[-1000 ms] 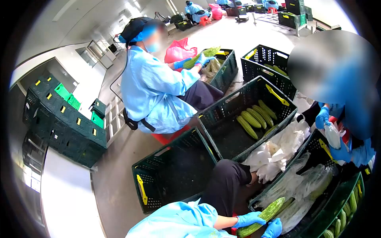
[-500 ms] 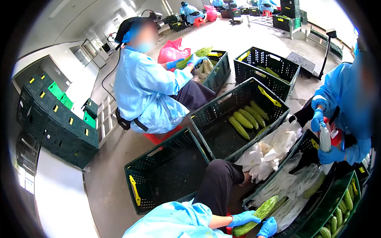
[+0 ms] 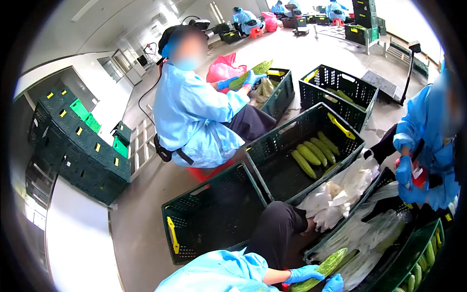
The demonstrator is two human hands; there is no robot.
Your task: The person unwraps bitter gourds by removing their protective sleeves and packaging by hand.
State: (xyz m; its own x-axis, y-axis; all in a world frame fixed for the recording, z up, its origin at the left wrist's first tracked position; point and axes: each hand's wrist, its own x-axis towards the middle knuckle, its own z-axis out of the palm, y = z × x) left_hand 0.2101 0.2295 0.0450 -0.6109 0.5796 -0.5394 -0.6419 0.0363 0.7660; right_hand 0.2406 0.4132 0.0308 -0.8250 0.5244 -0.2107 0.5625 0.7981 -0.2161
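Note:
At the bottom, my left hand [image 3: 304,274], in a blue glove, is closed round a ridged green gourd [image 3: 327,265]. My right hand [image 3: 333,283], also gloved, is close beside the gourd's lower side, partly cut off by the frame edge; its fingers are hard to make out. Clear plastic bags [image 3: 362,238] lie in the dark crate just right of the gourd, with another gourd partly under them. White bags [image 3: 340,192] are heaped over the crate edges above my knee.
A crate [image 3: 211,219] stands left of my knee, another with several gourds [image 3: 316,153] beyond it. A seated co-worker [image 3: 194,107] holds a gourd; a second co-worker [image 3: 425,131] is at right. More gourds [image 3: 417,272] fill a crate at lower right. Stacked crates [image 3: 80,141] stand left.
The view has shifted slightly. The co-worker at right has moved their hands, and the white bag between them no longer shows. My hands and the gourd have barely moved.

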